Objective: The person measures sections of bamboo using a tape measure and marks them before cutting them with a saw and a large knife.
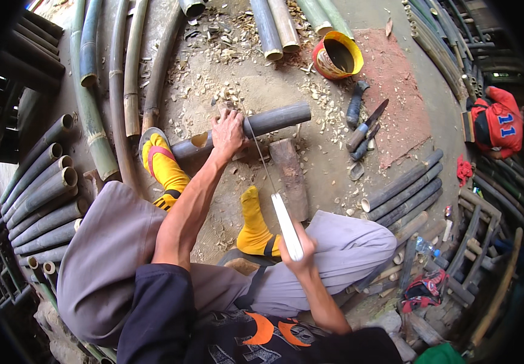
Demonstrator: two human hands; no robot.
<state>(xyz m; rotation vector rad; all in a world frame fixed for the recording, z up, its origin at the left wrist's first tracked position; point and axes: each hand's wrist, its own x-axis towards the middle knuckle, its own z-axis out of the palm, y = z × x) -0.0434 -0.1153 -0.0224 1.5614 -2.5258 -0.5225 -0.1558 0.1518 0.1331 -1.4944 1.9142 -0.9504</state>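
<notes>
Ground (259, 82): earth-coloured, strewn with pale shavings (228, 51). Right hand (299, 247) — fingers wrapped round a white-handled saw (285, 225). Left hand (228, 131) — fingers bent over a dark bamboo pole (280, 118) lying crosswise in front; the saw's blade crosses the pole just right of that hand. Yellow-socked left foot (168, 170) at the pole's left end. Wooden block (290, 179) near the pole; knife (357, 139) and red-yellow container (322, 60) farther off, to the right.

Bearing pale shavings (228, 51), bamboo poles (405, 193) and a red-yellow bucket (321, 62) on the dusty floor (328, 182). Carrying a knife (368, 124) at the edge of a reddish patch (395, 73). Supporting a wooden block (289, 179).
</notes>
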